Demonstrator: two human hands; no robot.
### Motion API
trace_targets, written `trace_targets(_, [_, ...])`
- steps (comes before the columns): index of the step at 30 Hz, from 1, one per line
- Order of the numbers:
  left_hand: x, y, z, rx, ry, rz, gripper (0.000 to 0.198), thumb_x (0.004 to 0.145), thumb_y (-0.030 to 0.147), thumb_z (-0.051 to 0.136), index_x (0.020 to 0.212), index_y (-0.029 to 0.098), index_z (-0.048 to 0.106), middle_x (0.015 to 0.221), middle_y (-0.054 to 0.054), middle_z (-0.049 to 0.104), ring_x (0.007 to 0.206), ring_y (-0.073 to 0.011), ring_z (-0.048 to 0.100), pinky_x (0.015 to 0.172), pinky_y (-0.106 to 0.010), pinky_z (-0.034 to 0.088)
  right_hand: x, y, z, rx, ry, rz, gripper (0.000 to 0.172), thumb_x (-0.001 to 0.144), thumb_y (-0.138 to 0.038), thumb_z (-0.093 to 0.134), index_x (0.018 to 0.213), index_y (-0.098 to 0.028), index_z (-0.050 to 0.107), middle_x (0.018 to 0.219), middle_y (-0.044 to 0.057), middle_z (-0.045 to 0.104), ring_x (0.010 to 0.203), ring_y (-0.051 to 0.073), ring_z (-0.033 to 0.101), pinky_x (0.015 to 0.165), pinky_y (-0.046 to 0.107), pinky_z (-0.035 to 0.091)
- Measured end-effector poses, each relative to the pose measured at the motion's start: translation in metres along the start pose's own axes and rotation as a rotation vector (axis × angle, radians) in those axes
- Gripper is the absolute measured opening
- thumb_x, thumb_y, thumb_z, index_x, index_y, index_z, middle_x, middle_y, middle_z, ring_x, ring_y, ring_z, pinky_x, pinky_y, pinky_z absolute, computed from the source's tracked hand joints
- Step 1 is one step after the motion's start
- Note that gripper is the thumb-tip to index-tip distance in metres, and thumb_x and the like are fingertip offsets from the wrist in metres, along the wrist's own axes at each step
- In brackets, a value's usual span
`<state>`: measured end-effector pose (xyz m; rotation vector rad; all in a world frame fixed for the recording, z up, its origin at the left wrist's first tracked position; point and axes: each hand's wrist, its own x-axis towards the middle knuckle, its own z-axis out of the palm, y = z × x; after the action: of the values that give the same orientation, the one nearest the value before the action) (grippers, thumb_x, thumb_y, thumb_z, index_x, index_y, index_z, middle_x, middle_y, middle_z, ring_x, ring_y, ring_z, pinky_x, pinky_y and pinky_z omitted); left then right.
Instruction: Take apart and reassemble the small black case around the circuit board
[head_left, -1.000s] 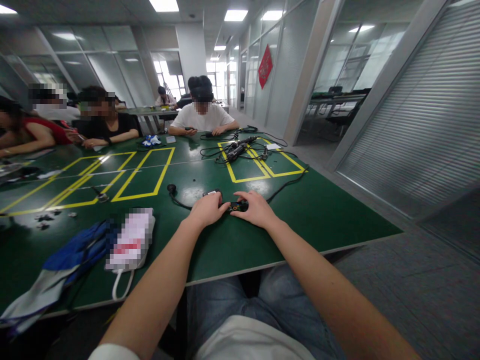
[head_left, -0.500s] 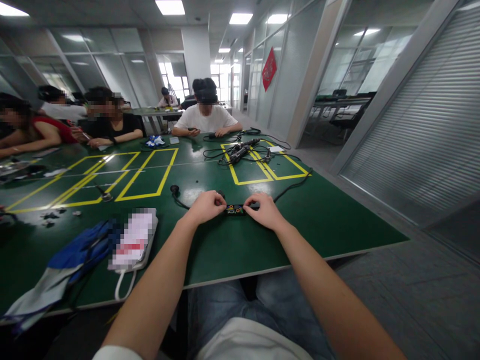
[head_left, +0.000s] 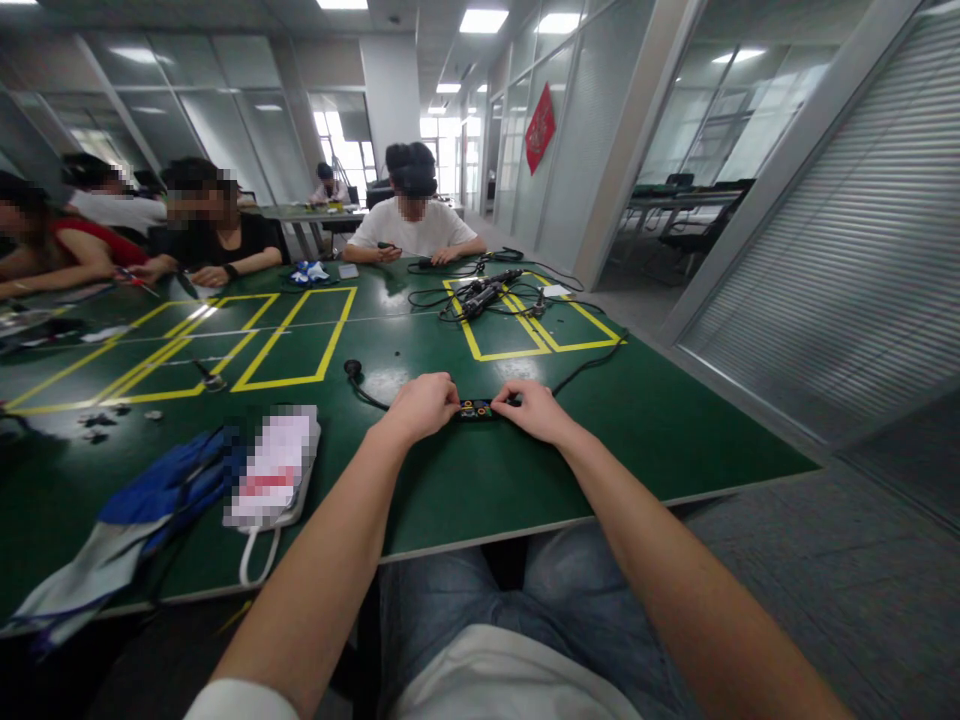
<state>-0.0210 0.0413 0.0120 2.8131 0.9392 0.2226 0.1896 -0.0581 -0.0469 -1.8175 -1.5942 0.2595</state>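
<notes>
Apparently, steadying is the step: left hand [head_left: 418, 408] and right hand [head_left: 534, 410] pinch the black device [head_left: 477, 410] at 9 and 3 o'clock, over the green table [head_left: 660, 430]; the next move likely needs even pressure.

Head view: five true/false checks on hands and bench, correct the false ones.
1. The left hand and right hand are at opposite ends of the black module. True.
2. The black plug lies right of the right hand. False: the black plug lies left of the left hand.
3. The heap of black cabled gear lies beyond the black module. True.
4. The tabletop is white. False: the tabletop is green.
5. The red diamond-shaped decoration hangs on the glass partition. True.
</notes>
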Motion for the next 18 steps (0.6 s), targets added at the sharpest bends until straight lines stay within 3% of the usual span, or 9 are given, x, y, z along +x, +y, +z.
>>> trace_targets(10, [0.003, 0.011, -0.01, 0.073, -0.079, -0.102, 0.019, 0.092, 0.026, 0.064, 0.095, 0.027, 0.083, 0.1, -0.008, 0.082, 0.096, -0.0269, 0.075, 0.079, -0.032, 0.055, 0.0, -0.004, 0.008, 0.003, 0.019, 0.086, 0.003, 0.087, -0.028, 0.074, 0.085, -0.026, 0.074, 0.092, -0.001, 0.078, 0.096, 0.024, 0.071, 0.098, 0.042, 0.046])
trace_targets(14, [0.001, 0.016, -0.008, 0.117, -0.072, -0.104, 0.02, 0.09, 0.023, 0.062, 0.094, 0.024, 0.082, 0.098, -0.011, 0.08, 0.094, -0.0283, 0.075, 0.079, -0.034, 0.056, -0.001, -0.008, 0.01, 0.014, 0.006, 0.081, 0.027, 0.084, -0.043, 0.083, 0.105, -0.028, 0.075, 0.096, -0.001, 0.077, 0.1, 0.025, 0.071, 0.099, 0.044, 0.046])
trace_targets(18, [-0.006, 0.011, 0.002, 0.069, 0.063, -0.025, 0.018, 0.088, 0.023, 0.062, 0.089, 0.023, 0.08, 0.104, -0.01, 0.077, 0.101, -0.0281, 0.073, 0.086, -0.035, 0.057, -0.006, -0.013, 0.011, -0.124, -0.005, 0.014, 0.042, 0.08, -0.052, 0.089, 0.114, -0.031, 0.077, 0.104, 0.004, 0.075, 0.107, 0.029, 0.066, 0.096, 0.045, 0.046])
